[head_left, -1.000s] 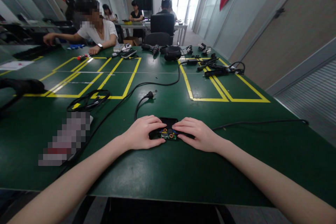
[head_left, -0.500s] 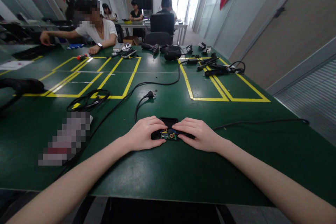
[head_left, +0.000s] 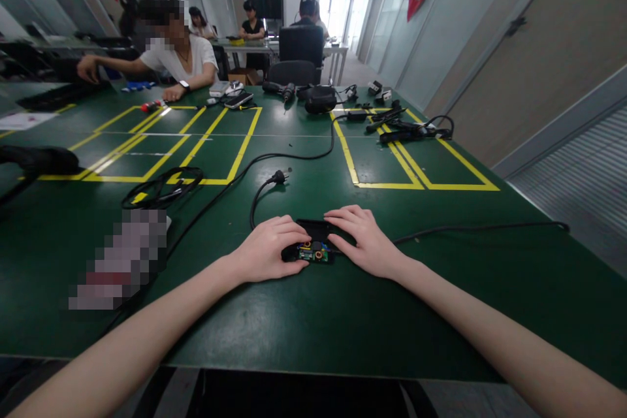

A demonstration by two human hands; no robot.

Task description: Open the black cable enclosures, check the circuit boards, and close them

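Note:
In front of me on the green table lies an opened black power adapter [head_left: 319, 261], its circuit board [head_left: 307, 253] with copper-wound coils exposed. Behind the board stands the adapter's black cover [head_left: 313, 227], folded back. My left hand [head_left: 267, 249] grips the adapter's left end between thumb and fingers. My right hand [head_left: 367, 245] is open, thumb and fingers apart, with its fingertips at the cover's right side; whether they touch it I cannot tell. A short lead with a black plug [head_left: 279, 177] curves out behind my left hand. Another black cable [head_left: 470, 228] runs right from behind my right hand.
A coiled black cable [head_left: 161, 188] and a blurred-out object [head_left: 122, 255] lie at the left. Farther back are a power drill [head_left: 281, 89], a black case [head_left: 321, 99] and several adapters with cables [head_left: 411, 129]. A co-worker [head_left: 183, 59] sits across the table [head_left: 304, 326].
My right hand has loosened from the adapter's right end, its fingers spreading and shifting back toward the cover. My left hand keeps its grip on the adapter.

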